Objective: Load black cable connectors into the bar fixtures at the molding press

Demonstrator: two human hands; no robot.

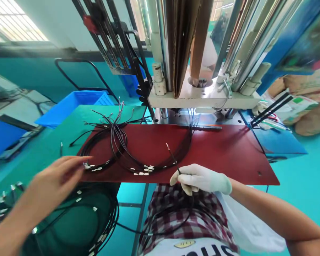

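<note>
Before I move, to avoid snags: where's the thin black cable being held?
The thin black cable is just right of centre in the head view, in the white-gloved right hand, its tip over the dark red board.

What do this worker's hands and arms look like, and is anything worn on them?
The right hand wears a close-fitting white glove with a pale, slightly greenish cuff at the wrist. The left hand has no glove, though it is somewhat blurred. No sleeve shows on the left forearm or the right forearm.
</note>
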